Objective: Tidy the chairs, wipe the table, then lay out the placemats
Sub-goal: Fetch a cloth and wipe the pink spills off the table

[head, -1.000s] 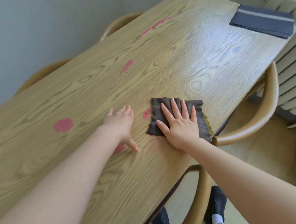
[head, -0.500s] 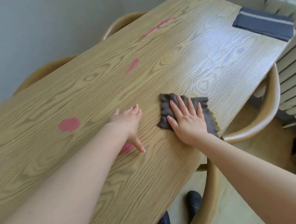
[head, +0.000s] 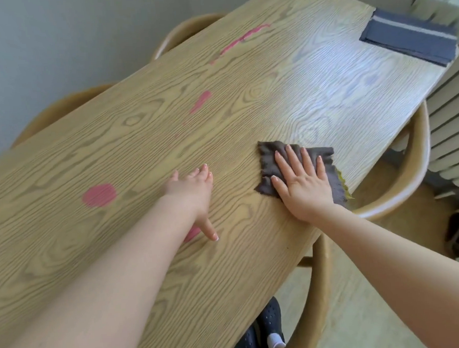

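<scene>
Cloth: dark grey cloth (head: 300, 170), crumpled, with a yellow edge showing at its right side, lying flat on the table (head: 246, 114) near the near-right edge.
Right hand: right hand (head: 300, 183) lies palm-down on the cloth, fingers straight and spread, pressing it to the wood rather than clutching it.
Left hand: left hand (head: 195, 194) rests flat on the bare wood just left of the cloth, fingers extended, thumb pointing back toward the person; it holds nothing and looks like a brace.
Key relation: the pink marks all lie to the left and far-left of the cloth, so the wipe has to travel leftward and away; the right hand already has the cloth, though the left hand sits between it and the nearest marks.
Marks: round pink spot (head: 99, 195) well left of the left hand; a pink smear (head: 191, 233) partly hidden under the left wrist; pink streak (head: 200, 102) at mid-table; long pink line (head: 240, 41) toward the far edge.
Progress: wiping looks underway and unfinished, judging by the remaining marks.
Placemats: folded dark placemats (head: 407, 36) on the far right corner, not yet laid out.
Chairs: curved wooden chair (head: 399, 189) tucked at the right side; others show beyond the far edge.
</scene>
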